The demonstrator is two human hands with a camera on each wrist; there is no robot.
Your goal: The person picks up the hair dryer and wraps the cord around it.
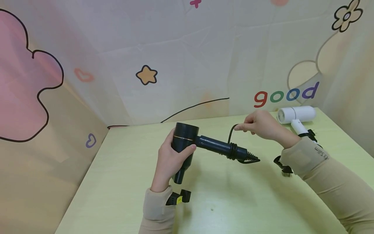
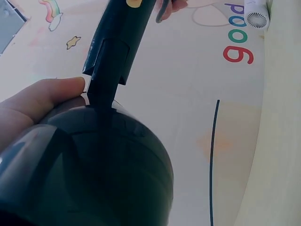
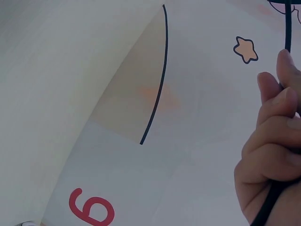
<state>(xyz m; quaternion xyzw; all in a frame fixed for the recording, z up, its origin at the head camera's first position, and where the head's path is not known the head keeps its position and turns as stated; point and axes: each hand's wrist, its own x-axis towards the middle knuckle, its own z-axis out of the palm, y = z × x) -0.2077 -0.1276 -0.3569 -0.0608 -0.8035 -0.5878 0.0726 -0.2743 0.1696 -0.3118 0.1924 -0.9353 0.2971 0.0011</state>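
Observation:
A dark hair dryer (image 1: 214, 145) is held above the table by my left hand (image 1: 171, 160), whose fingers and thumb wrap its barrel. Its handle points right, with black cord coiled round the lower part. To the right, my right hand (image 1: 261, 125) pinches a stretch of the black cord (image 1: 230, 134) that rises from the coil. In the right wrist view the cord (image 3: 268, 205) also passes out below the curled fingers of that hand (image 3: 270, 141). The dryer's barrel (image 2: 89, 165) fills the lower left wrist view, with the left thumb (image 2: 59, 92) beside the handle.
A white hair dryer (image 1: 301, 114) lies at the table's back right corner, a black cord bundled at its handle. Under my right sleeve is a black plug (image 1: 287, 170); whose cord it ends I cannot tell. A printed curtain (image 1: 187, 81) stands behind the table (image 1: 122, 182).

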